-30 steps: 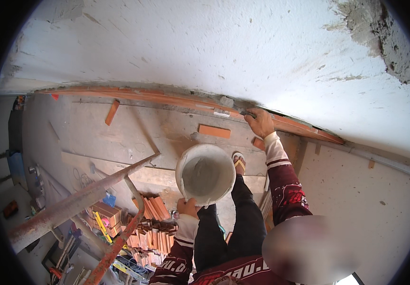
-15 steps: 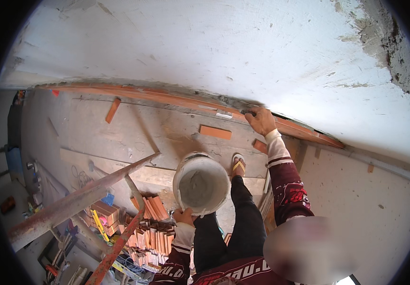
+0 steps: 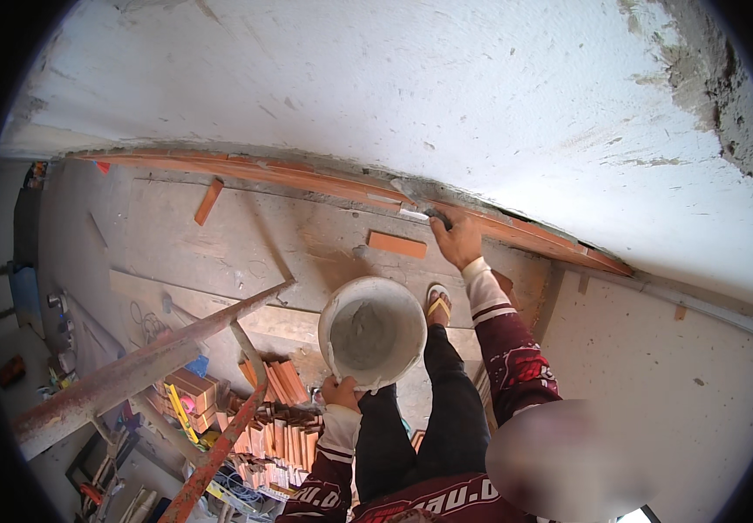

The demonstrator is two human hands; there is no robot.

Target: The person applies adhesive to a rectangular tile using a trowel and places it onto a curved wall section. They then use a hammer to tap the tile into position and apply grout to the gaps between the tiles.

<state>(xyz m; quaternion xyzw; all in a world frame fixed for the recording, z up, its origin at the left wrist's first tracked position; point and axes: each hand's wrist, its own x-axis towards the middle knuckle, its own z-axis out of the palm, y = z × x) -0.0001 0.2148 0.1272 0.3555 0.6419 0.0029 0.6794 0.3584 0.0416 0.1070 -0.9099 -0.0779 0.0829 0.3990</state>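
My left hand [image 3: 340, 392] is closed on the near rim of a pale round bucket [image 3: 417, 318], which is tipped so its mouth faces up at me. Wet grey mortar [image 3: 364, 338] lies inside it. My right hand [image 3: 458, 240] is stretched out to the foot of the white wall, closed round the dark handle of what looks like a small trowel [image 3: 439, 218]. Its blade is hard to make out against the grey mortar in the joint. Under it runs a row of orange-red tiles [image 3: 307, 179] along the wall, with a gap behind the row.
A rusty metal scaffold frame [image 3: 145, 368] juts in from the left. Loose tile strips [image 3: 397, 244] lie on the boards below. Stacks of tiles [image 3: 276, 440], a yellow level [image 3: 183, 414] and cables sit at lower left. My sandalled foot [image 3: 437, 305] is beside the bucket.
My right hand has slid left along the tile row with the tool. The bucket's mouth has turned slightly, with my left hand still on its rim.
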